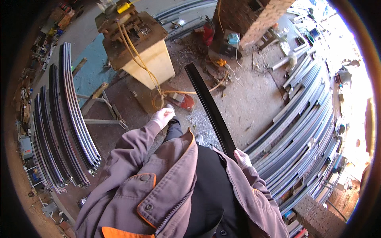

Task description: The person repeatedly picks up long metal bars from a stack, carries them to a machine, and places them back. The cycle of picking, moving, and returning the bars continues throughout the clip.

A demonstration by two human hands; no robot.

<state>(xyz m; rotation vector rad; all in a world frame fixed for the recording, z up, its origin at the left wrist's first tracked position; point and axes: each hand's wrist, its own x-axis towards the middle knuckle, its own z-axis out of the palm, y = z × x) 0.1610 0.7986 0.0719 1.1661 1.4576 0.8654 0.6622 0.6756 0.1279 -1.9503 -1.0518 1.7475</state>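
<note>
Black steel, a long flat bar (209, 109), runs up from the right hand (242, 158) toward the far side of the concrete floor (254, 99). That gloved right hand is wrapped around the bar's near end, just beside the open mauve jacket (166, 186), and the bar slants away with its far tip in the air near the cream pedestal (152, 65). The left hand (163, 116), white-gloved too, hangs loosely curled out in front with nothing in it, above a red object (186, 102) lying on the floor. A yellow hose (139, 59) trails down off the rusty machine (131, 33) on top of the pedestal. Curved metal strips are stacked along the floor's left edge (67, 119), and more long profiles pile along its right edge (305, 119). A brick pillar (254, 20) stands at the far side.
</note>
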